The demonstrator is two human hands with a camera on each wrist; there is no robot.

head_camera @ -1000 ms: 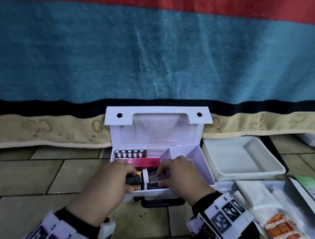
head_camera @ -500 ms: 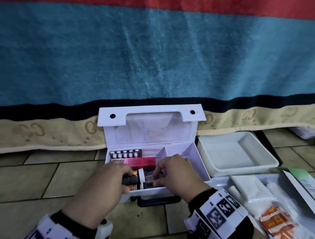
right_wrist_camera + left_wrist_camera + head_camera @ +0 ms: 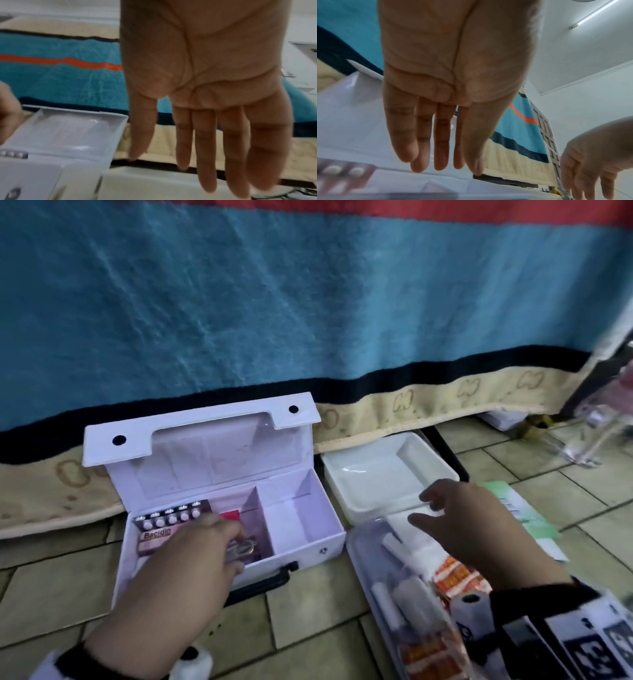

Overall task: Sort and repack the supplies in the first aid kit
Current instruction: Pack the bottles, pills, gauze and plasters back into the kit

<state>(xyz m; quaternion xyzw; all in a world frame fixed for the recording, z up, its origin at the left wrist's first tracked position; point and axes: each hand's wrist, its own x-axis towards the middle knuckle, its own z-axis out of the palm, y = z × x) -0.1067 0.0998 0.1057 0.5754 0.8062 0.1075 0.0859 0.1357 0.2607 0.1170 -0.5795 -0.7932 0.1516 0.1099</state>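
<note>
**Q:** what's the head cam got?

**Me:** Tiled floor [image 3: 308, 611], striped blanket [image 3: 308, 302] hanging behind. The kit [image 3: 301, 529] sits on the tiles, lid up against the blanket, long side running left to right, open side facing me. Pill strip [image 3: 171, 513] and a pink box [image 3: 156, 537] in its left compartment. My left hand [image 3: 191, 563] is over that side, my right hand [image 3: 479, 525] over the clear tray [image 3: 363, 559] of supplies, just right of the kit. White tray [image 3: 376, 474] behind.

**Q:** left wrist cam?

**Me:** Left hand [image 3: 447, 94] with fingers straight, holding nothing. White wall, ceiling light.

**Q:** right wrist?

**Me:** Right hand [image 3: 205, 94] with fingers out, nothing in it, kit lid [image 3: 68, 128] on the left.
</note>
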